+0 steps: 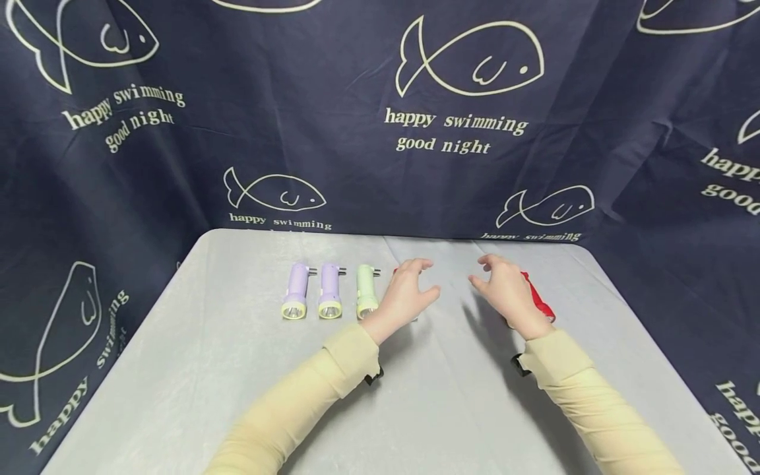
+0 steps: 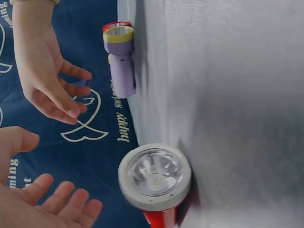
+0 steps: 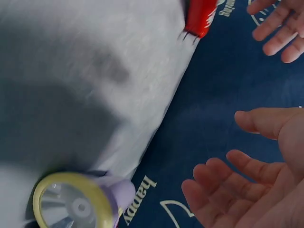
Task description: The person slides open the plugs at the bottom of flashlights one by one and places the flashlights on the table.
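Observation:
My left hand (image 1: pixel 406 293) hovers over the table with fingers loosely bent and thumb apart, holding nothing. Beneath it lies a red flashlight (image 2: pixel 161 216) with a pale rim, mostly hidden in the head view. My right hand (image 1: pixel 505 293) is likewise raised, fingers relaxed and nothing in its grasp. Close by it are a red flashlight (image 1: pixel 537 297) and a purple flashlight (image 2: pixel 122 71) with a yellow rim, which the right hand covers in the head view. Both palms face each other across a gap.
Left of my left hand, two purple flashlights (image 1: pixel 329 290) and a light green flashlight (image 1: pixel 365 287) lie in a row, lenses toward me and plug prongs showing. The pale cloth-covered table (image 1: pixel 439 396) ends at a dark blue fish-print curtain (image 1: pixel 368 152) behind and at both sides.

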`<state>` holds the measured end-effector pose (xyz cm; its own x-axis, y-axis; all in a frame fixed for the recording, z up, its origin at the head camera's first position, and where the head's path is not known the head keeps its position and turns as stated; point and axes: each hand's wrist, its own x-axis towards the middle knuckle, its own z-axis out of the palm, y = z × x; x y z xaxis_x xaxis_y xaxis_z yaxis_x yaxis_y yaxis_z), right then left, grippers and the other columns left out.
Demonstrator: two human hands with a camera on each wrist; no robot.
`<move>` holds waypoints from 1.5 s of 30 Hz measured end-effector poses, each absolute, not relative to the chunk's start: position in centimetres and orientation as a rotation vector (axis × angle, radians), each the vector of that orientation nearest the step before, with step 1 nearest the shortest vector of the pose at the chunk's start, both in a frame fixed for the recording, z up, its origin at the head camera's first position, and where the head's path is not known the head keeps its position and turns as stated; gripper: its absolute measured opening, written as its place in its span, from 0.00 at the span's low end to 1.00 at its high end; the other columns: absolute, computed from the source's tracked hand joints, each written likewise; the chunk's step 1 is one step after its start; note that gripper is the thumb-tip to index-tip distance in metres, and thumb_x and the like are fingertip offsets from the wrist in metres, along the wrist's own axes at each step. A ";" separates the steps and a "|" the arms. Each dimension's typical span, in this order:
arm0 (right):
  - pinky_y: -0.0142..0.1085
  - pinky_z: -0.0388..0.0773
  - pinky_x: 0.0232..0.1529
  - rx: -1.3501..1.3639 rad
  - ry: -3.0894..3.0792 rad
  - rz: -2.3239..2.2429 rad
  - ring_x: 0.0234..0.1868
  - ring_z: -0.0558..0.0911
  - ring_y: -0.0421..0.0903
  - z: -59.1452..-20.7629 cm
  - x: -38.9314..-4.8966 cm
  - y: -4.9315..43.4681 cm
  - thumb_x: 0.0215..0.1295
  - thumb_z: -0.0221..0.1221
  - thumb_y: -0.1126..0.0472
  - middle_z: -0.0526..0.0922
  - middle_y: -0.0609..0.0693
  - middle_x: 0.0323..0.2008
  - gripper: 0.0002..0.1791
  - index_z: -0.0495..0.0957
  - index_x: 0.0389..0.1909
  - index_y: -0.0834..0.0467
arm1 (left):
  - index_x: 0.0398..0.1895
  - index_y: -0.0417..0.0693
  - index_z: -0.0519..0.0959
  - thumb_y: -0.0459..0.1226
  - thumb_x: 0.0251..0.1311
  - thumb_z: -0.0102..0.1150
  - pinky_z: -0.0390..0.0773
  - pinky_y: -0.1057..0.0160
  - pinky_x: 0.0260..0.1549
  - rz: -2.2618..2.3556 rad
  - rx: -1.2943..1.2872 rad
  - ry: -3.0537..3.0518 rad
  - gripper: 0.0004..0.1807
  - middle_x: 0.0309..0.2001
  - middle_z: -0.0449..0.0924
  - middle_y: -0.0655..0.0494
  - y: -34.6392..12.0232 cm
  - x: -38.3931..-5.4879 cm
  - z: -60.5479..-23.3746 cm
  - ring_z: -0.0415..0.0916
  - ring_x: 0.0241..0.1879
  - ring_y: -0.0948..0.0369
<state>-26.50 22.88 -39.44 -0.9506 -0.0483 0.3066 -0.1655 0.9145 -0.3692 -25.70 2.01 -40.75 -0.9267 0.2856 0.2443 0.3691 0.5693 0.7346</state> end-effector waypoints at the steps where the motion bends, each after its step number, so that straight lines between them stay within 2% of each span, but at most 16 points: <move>1: 0.56 0.75 0.34 0.142 -2.783 0.544 0.41 0.80 0.61 -39.6 -26.5 23.0 0.56 0.63 0.56 0.81 0.62 0.41 0.21 0.75 0.49 0.63 | 0.60 0.46 0.70 0.41 0.56 0.60 0.70 0.60 0.58 -1.303 -0.577 -2.690 0.27 0.58 0.72 0.51 2.1 -25.8 -40.9 0.69 0.58 0.56; 12: 0.62 0.73 0.35 0.001 -2.831 0.384 0.45 0.76 0.68 -40.9 -27.1 24.8 0.57 0.60 0.57 0.76 0.67 0.47 0.23 0.72 0.50 0.67 | 0.59 0.47 0.72 0.42 0.57 0.60 0.72 0.62 0.55 -1.274 -0.732 -2.656 0.25 0.56 0.73 0.53 3.3 -26.6 -42.3 0.70 0.56 0.59; 19: 0.61 0.73 0.29 -0.088 -2.903 0.333 0.41 0.77 0.69 -41.6 -27.2 26.0 0.57 0.58 0.56 0.75 0.68 0.38 0.18 0.71 0.38 0.69 | 0.59 0.47 0.71 0.42 0.58 0.60 0.71 0.64 0.56 -1.273 -0.746 -2.689 0.25 0.56 0.74 0.54 3.7 -26.7 -42.7 0.70 0.57 0.59; 21: 0.61 0.73 0.28 -0.111 -2.923 0.316 0.41 0.77 0.70 -41.9 -27.2 26.3 0.56 0.57 0.56 0.74 0.68 0.37 0.19 0.70 0.38 0.69 | 0.59 0.46 0.71 0.42 0.58 0.60 0.70 0.64 0.57 -1.269 -0.745 -2.708 0.26 0.57 0.74 0.54 3.8 -26.6 -42.7 0.69 0.57 0.59; 33: 0.60 0.73 0.27 -0.186 -2.984 0.300 0.38 0.77 0.70 -43.0 -27.6 27.2 0.57 0.57 0.55 0.73 0.70 0.36 0.24 0.68 0.41 0.74 | 0.59 0.46 0.71 0.44 0.58 0.60 0.68 0.65 0.59 -1.248 -0.729 -2.748 0.26 0.57 0.74 0.55 3.8 -26.5 -43.1 0.68 0.59 0.60; 45: 0.62 0.74 0.29 -0.164 -2.937 0.297 0.37 0.77 0.71 -43.7 -27.9 27.1 0.55 0.58 0.59 0.72 0.73 0.36 0.24 0.67 0.43 0.77 | 0.59 0.47 0.71 0.44 0.58 0.60 0.69 0.65 0.58 -1.258 -0.726 -2.749 0.26 0.57 0.73 0.55 3.9 -26.5 -43.3 0.68 0.59 0.60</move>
<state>-27.94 27.09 -43.66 -0.9769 0.1277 0.1715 0.0908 0.9739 -0.2078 -26.51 3.88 -43.26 -0.8905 0.3996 0.2175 0.4258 0.5637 0.7078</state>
